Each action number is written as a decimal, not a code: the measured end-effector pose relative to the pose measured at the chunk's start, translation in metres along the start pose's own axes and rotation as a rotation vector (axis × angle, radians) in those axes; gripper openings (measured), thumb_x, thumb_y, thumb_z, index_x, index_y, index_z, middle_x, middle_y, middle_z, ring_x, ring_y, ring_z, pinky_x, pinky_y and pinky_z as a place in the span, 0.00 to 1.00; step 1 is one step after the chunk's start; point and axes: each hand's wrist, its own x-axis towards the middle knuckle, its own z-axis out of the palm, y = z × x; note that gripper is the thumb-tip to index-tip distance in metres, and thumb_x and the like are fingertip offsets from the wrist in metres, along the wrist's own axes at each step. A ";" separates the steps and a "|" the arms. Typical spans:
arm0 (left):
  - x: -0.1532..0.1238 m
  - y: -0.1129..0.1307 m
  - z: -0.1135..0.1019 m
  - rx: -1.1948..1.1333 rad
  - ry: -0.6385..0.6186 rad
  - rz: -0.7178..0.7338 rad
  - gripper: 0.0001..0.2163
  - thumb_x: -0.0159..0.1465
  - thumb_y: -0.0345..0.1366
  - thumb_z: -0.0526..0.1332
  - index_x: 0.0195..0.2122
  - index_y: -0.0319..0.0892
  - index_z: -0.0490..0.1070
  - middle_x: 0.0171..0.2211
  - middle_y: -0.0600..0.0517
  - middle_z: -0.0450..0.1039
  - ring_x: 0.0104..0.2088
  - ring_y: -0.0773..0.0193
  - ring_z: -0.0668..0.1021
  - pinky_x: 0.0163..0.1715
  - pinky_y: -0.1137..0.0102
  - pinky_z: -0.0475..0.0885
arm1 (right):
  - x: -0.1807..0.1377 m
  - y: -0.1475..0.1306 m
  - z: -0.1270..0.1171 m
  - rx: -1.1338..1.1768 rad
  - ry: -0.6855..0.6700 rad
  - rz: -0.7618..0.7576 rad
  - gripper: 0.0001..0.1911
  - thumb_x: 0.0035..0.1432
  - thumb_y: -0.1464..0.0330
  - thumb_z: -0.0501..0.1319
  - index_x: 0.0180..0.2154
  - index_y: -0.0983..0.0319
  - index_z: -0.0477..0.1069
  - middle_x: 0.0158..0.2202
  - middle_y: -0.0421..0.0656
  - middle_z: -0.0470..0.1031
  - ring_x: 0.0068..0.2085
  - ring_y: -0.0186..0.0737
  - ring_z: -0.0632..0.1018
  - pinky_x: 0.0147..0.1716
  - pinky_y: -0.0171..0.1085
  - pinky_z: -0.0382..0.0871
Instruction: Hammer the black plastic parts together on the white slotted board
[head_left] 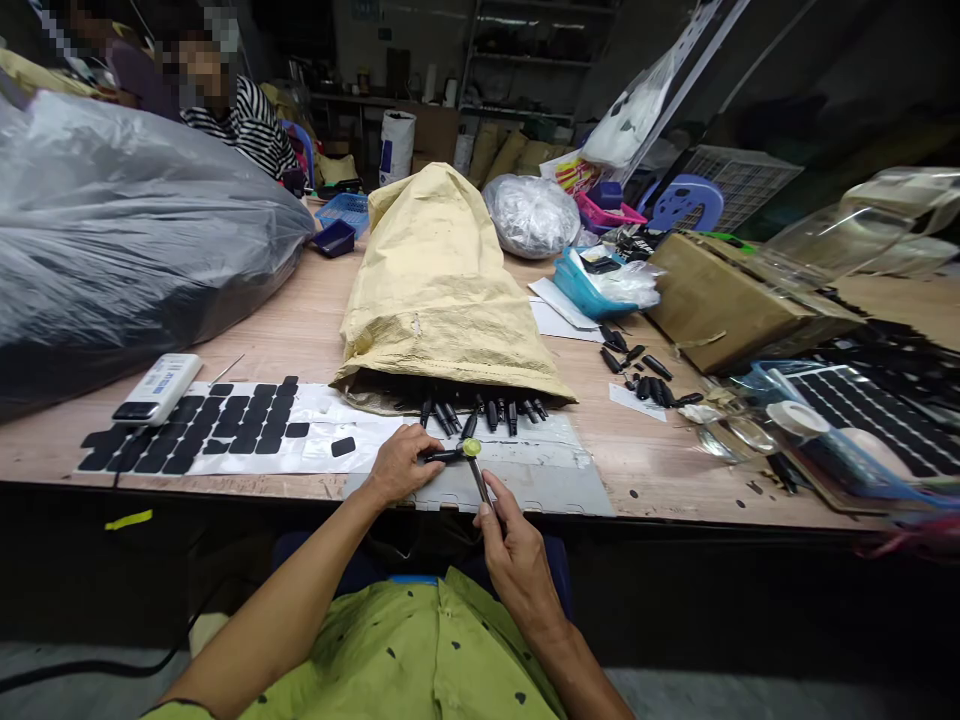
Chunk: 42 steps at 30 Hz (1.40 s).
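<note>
My left hand (397, 462) is closed on a slim black part (442, 456) lying just over the table's front edge. My right hand (514, 555) pinches metal tweezers (480, 480) whose tip carries a small round yellow-green sticker (471, 447) touching the end of the black part. Right behind my hands, several more black parts (487, 412) stick out from under a yellow woven sack (442, 290). Both hands work above a grey plate (540, 480).
A white sheet of black pads (217, 430) and a white remote-like device (157, 388) lie at left, under a big grey plastic bag (127, 230). Loose black parts (637, 372), a cardboard box (720, 300), tape (796, 416) and trays are at right. Two people sit at the far left.
</note>
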 end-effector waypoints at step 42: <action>-0.001 -0.001 -0.001 -0.033 0.013 0.017 0.08 0.57 0.33 0.65 0.39 0.44 0.77 0.33 0.51 0.72 0.39 0.59 0.71 0.40 0.65 0.68 | -0.013 0.045 -0.026 -0.366 0.233 0.065 0.24 0.62 0.61 0.51 0.57 0.57 0.71 0.38 0.44 0.72 0.30 0.38 0.75 0.29 0.36 0.69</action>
